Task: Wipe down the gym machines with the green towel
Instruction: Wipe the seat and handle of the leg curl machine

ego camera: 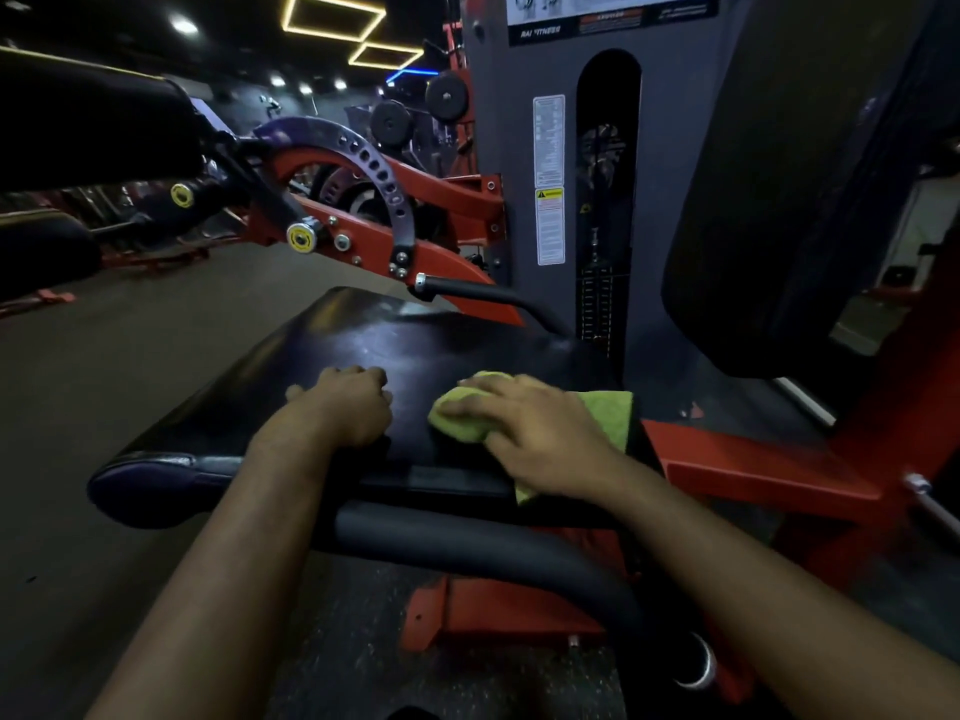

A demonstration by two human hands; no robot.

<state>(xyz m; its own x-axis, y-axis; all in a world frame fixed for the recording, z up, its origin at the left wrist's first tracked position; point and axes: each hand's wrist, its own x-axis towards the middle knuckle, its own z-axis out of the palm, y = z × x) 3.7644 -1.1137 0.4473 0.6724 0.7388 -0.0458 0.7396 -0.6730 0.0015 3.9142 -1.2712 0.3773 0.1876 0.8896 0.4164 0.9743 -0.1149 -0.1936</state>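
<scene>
Seat pad (pixel 363 356) fills most of my view, black and broad, with the grey weight tower (pixel 498 148) beyond its far edge and the backrest pad (pixel 805 200) rising off its right side. The green towel (pixel 608 413) lies on the seat pad's right half, bunched toward the middle, one corner hanging over the near edge. My worry is that the bunch could roll or slip under the palm and leave patches unwiped, since only flat pressure holds it. My right hand (pixel 535 423) lies on the towel, fingers spread fairly straight, pressing rather than gripping. My left hand (pixel 348 407) rests at the seat pad's middle, fingers curled into a fist, holding nothing I can see.
</scene>
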